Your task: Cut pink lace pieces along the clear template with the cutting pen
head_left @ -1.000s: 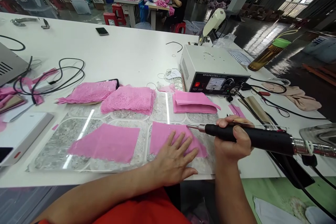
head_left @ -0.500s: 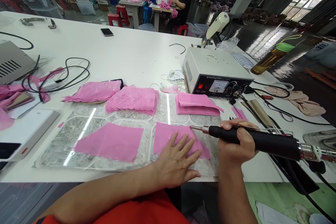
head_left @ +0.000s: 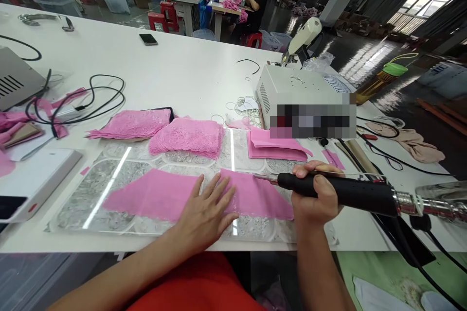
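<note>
My left hand (head_left: 206,206) lies flat with fingers spread, over the gap between two pink fabric pieces. Under its thumb side is the right pink piece (head_left: 262,199); the left pink piece (head_left: 153,194) reaches beneath its other edge. Whether their edges meet or overlap is hidden. Closed around a black-handled hand tool (head_left: 350,194) with a thin metal tip is my right hand (head_left: 317,194). The tip rests over the upper edge of the right piece; contact cannot be made out. Both pieces lie on a clear-covered, grey-patterned board (head_left: 98,189).
Behind are lace fabric stacks (head_left: 188,137) and folded pink fabric (head_left: 277,146). A control box (head_left: 299,82) stands at back right, its front blurred. Black cables (head_left: 105,77), a white device (head_left: 44,180) and a phone (head_left: 148,39) lie around. A co-worker (head_left: 257,5) sits at a sewing machine.
My left hand has slid left from the right pink piece to the gap between both pieces. The right piece seems shifted slightly left, and the tool in my right hand has moved a little left.
</note>
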{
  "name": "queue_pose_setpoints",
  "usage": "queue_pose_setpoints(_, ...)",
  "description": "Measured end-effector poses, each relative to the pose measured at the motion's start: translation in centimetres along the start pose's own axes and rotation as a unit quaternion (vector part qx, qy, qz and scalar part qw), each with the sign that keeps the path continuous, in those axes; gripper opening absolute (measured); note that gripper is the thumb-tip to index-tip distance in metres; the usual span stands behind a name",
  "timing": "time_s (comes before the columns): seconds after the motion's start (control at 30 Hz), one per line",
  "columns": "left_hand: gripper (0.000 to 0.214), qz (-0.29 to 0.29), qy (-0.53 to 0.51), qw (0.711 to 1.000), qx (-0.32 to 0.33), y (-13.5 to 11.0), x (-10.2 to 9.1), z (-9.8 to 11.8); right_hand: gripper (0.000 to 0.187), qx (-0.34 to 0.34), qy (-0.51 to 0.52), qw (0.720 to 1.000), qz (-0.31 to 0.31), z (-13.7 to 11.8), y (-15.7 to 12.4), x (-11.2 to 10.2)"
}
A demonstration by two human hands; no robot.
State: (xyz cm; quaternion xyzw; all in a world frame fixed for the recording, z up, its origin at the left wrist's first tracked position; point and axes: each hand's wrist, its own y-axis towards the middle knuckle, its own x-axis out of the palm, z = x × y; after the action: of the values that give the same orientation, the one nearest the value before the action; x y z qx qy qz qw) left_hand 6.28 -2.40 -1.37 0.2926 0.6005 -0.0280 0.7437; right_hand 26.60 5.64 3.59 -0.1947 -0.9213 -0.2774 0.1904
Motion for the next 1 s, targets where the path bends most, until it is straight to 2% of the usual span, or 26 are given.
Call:
queue_pose_setpoints(0.53, 0.049, 0.007, 0.01, 1.0, -0.013, -0.5, 0.0, -0.5, 0.01, -0.012, -0.019, 1.0, 0.005, 0.2, 0.2, 0.0)
queue_pose_setpoints(1.0, 0.045, 0.03, -0.023, 0.999, -0.004, -1.9, -1.2, -0.6, 0.011, 0.004, -0.01, 0.999, -0.031, 0.7, -0.7, 1.8)
